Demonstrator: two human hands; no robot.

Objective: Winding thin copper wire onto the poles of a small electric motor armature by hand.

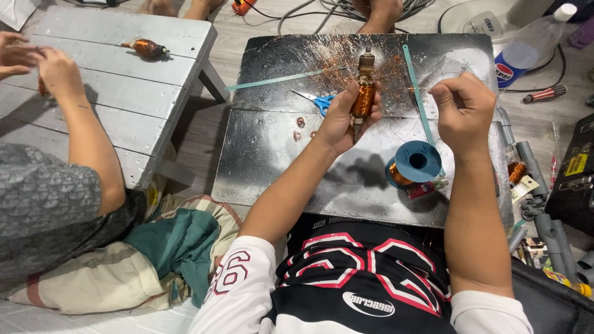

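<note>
My left hand (pixel 339 120) grips a motor armature (pixel 364 93) wound with copper wire, held upright over a dark metal work table (pixel 272 154). My right hand (pixel 463 108) is closed to the right of it, fingers pinched as if on a thin wire that is too fine to see clearly. A blue spool of copper wire (pixel 416 164) stands on the table below my right hand. Blue-handled scissors (pixel 317 101) lie just left of my left hand.
A co-worker sits at left, both hands (pixel 34 62) busy at a grey wooden bench (pixel 124 93) where another wound armature (pixel 147 47) lies. Green strips (pixel 418 93) cross the table. A plastic bottle (pixel 529 46), screwdriver (pixel 544 94), grey pipes (pixel 547 222) and cables lie around.
</note>
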